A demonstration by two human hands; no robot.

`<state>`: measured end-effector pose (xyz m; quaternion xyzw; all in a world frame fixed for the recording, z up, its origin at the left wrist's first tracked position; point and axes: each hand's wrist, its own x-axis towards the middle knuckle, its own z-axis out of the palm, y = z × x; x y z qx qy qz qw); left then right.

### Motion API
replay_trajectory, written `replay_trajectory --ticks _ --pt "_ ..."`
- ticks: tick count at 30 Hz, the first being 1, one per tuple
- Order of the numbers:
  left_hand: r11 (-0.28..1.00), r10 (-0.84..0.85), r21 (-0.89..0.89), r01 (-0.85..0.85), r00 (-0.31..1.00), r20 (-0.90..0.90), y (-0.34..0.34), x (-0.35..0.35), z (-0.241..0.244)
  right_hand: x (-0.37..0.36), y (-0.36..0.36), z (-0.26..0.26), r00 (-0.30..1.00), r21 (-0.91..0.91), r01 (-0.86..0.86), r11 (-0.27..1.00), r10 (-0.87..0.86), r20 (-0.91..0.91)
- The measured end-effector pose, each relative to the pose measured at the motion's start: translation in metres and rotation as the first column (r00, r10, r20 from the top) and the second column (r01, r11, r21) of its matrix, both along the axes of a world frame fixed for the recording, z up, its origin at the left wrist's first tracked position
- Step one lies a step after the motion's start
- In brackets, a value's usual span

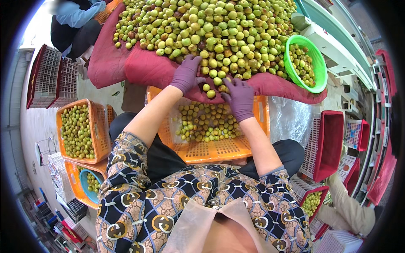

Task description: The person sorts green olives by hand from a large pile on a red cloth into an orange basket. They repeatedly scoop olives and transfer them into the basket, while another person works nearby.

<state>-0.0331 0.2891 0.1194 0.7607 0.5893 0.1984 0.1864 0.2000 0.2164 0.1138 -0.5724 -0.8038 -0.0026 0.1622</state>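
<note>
Small round green-and-brown fruits (pixel 218 28), which look like jujubes, lie heaped on a dark red padded cloth (pixel 148 64). My left hand (pixel 188 74), in a purple glove, rests at the heap's front edge with its fingertips touching fruits and its thumb apart. Opposite it, my right hand (pixel 239 96), gloved alike, has bent fingers over a few fruits; whether it grips one is hidden. Several loose fruits (pixel 210 93) lie on the cloth between the hands. Below the cloth's edge stands an orange plastic crate (pixel 212 155), lined with clear plastic and partly filled with the same fruits.
A green plastic basket (pixel 322 68) of fruits sits on the cloth at right. Filled orange crates (pixel 102 132) and a blue basin (pixel 84 186) are at left. Red-and-white crates (pixel 330 145) stand at right. A person (pixel 76 28) crouches at upper left; another person's legs (pixel 351 202) show at lower right.
</note>
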Motion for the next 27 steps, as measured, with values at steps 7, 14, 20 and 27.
replay_trajectory --ticks 7,14,20,27 --pt "0.934 -0.348 -0.138 0.33 0.926 -0.145 -0.002 0.009 -0.019 -0.04 0.0 -0.04 0.962 0.022 -0.237 0.971 0.231 0.147" --pt "0.763 -0.428 -0.465 0.449 0.89 0.156 -0.021 0.003 0.007 -0.023 -0.017 -0.035 0.622 -0.553 -0.257 0.793 -0.302 -0.722" --pt "0.85 -0.474 -0.087 0.52 0.826 0.305 -0.033 0.028 0.038 -0.036 -0.027 0.022 -0.412 -0.398 -0.69 0.605 -0.78 -0.472" --pt "0.983 0.094 0.156 -0.099 0.995 0.038 0.012 -0.015 0.019 0.06 0.045 0.011 -0.826 0.042 -0.56 0.827 -0.562 0.054"
